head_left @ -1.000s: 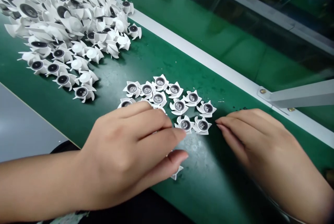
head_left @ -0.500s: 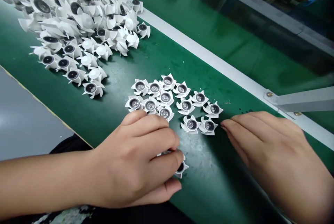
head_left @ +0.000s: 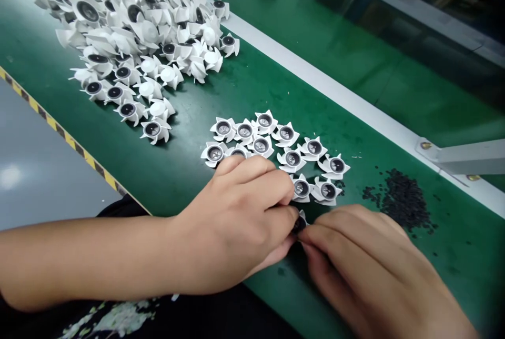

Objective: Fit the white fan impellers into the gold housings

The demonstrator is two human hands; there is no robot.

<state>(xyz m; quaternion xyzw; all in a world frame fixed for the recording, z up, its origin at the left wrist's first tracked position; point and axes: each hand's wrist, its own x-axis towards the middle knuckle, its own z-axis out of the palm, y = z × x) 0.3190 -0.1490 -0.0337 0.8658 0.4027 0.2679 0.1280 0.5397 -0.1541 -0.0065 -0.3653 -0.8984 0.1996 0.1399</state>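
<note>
at the near edge of the green conveyor belt, the left hand and right hand are together, both closed from either side on a small white plastic impeller, which is mostly hidden, with only its dark centre and a bit of white vane showing between them. just above the hands sits a loose cluster of matching impellers, dark centres facing up, the nearest right by the left hand. to the right of that lies a scatter of black granules on the belt. up left, well apart, is a big heap of white impellers, some face up, some flipped. a grey rail runs along the far belt edge, and yellow-and-black hazard tape lines the near edge, beside the person's dark printed top.
</note>
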